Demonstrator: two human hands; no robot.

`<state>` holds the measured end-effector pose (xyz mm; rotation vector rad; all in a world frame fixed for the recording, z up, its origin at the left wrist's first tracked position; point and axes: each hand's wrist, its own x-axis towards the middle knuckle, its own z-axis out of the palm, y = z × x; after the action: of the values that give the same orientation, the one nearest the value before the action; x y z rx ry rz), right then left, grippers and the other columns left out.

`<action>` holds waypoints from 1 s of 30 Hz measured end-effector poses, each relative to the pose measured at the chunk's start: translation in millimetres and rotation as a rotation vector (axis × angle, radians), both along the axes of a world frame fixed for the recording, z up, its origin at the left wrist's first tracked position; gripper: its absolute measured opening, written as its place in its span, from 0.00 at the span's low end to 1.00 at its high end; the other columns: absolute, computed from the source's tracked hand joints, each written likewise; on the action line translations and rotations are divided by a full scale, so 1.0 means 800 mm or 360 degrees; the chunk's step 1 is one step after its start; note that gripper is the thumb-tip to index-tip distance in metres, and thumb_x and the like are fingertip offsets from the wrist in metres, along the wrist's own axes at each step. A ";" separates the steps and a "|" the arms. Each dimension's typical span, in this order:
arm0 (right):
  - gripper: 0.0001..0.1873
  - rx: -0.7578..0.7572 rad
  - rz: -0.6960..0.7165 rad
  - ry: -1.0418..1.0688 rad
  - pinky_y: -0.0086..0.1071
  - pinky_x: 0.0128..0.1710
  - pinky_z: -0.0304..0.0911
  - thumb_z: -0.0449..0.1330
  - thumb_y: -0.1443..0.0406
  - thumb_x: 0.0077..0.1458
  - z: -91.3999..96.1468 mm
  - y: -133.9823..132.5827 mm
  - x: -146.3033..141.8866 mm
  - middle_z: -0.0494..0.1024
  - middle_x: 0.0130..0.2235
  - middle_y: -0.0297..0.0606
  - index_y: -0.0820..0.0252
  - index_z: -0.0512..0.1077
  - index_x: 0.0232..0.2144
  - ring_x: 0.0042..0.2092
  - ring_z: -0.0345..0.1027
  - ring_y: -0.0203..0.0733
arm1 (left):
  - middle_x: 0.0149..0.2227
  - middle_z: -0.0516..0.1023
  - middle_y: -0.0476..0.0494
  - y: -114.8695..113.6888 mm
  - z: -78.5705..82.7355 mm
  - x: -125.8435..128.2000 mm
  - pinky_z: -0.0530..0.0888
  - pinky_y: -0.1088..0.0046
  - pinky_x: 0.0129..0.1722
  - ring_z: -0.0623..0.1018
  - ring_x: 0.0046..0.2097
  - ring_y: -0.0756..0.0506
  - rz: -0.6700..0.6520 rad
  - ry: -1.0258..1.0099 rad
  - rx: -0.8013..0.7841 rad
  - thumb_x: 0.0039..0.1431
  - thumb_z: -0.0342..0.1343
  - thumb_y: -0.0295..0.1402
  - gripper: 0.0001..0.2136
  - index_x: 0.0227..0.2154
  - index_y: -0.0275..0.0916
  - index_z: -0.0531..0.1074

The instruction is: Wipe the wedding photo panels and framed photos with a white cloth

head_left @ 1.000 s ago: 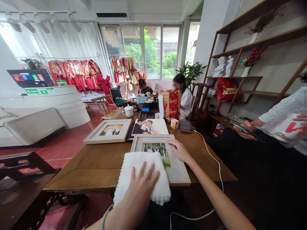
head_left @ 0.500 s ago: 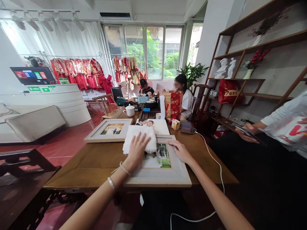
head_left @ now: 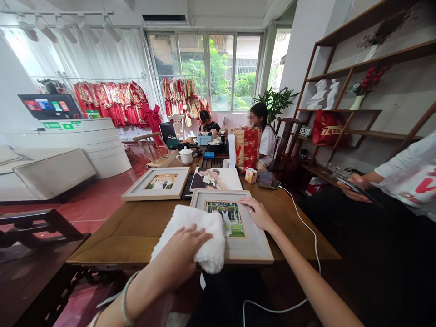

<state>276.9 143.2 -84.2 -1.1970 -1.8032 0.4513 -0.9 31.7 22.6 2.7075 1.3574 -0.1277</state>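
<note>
My left hand (head_left: 182, 252) presses a white cloth (head_left: 199, 229) onto the near left corner of a pale framed photo (head_left: 247, 240) lying flat at the front of the wooden table (head_left: 136, 229). Its fingers are curled over the cloth. My right hand (head_left: 259, 214) rests flat on the frame's right side, fingers spread, a ring on one finger. The photo under the glass (head_left: 231, 218) shows a couple on grass.
A second framed photo (head_left: 158, 182) and a large unframed print (head_left: 214, 178) lie farther back. A phone (head_left: 267, 179) with a white cable (head_left: 308, 227), a teapot (head_left: 185, 156) and a red bag (head_left: 248, 147) stand beyond. A person with a tablet (head_left: 357, 190) sits right. Dark bench (head_left: 37, 227) at left.
My left hand has drawn the cloth back from the frame's far edge to its near left corner. My right hand has stayed on the frame's right side.
</note>
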 end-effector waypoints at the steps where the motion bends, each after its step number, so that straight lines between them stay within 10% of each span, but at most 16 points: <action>1: 0.23 -0.0003 0.0000 0.0004 0.45 0.57 0.57 0.48 0.76 0.47 0.000 0.000 0.000 0.77 0.47 0.42 0.57 0.77 0.40 0.52 0.68 0.43 | 0.57 0.68 0.44 -0.008 -0.001 -0.002 0.62 0.55 0.57 0.63 0.60 0.37 0.0040 0.0013 -0.0014 0.35 0.49 0.17 0.39 0.56 0.46 0.62; 6: 0.22 -0.0006 0.0005 0.0025 0.45 0.57 0.57 0.49 0.76 0.47 -0.001 0.001 0.000 0.77 0.47 0.41 0.57 0.77 0.39 0.52 0.68 0.43 | 0.62 0.59 0.46 -0.006 -0.012 -0.006 0.57 0.53 0.60 0.56 0.64 0.38 0.0121 0.0032 0.0008 0.35 0.49 0.17 0.42 0.59 0.47 0.58; 22: 0.23 0.0018 0.0018 0.0014 0.45 0.58 0.56 0.48 0.76 0.48 -0.006 0.004 0.002 0.76 0.47 0.42 0.58 0.76 0.40 0.52 0.67 0.43 | 0.66 0.50 0.44 0.148 -0.042 0.021 0.48 0.48 0.62 0.45 0.66 0.38 0.0139 -0.0272 0.0381 0.42 0.46 0.17 0.40 0.62 0.44 0.52; 30: 0.23 0.0019 0.0021 0.0059 0.45 0.58 0.56 0.48 0.76 0.47 -0.007 0.004 0.002 0.77 0.47 0.41 0.57 0.76 0.40 0.52 0.67 0.42 | 0.63 0.58 0.40 0.098 -0.015 0.030 0.56 0.44 0.57 0.54 0.64 0.32 0.0022 0.0079 0.0163 0.43 0.49 0.18 0.37 0.60 0.42 0.56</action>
<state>278.1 146.0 -90.1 -1.1618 -1.7809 0.4669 23.2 110.4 10.7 2.7955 1.4343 -0.1282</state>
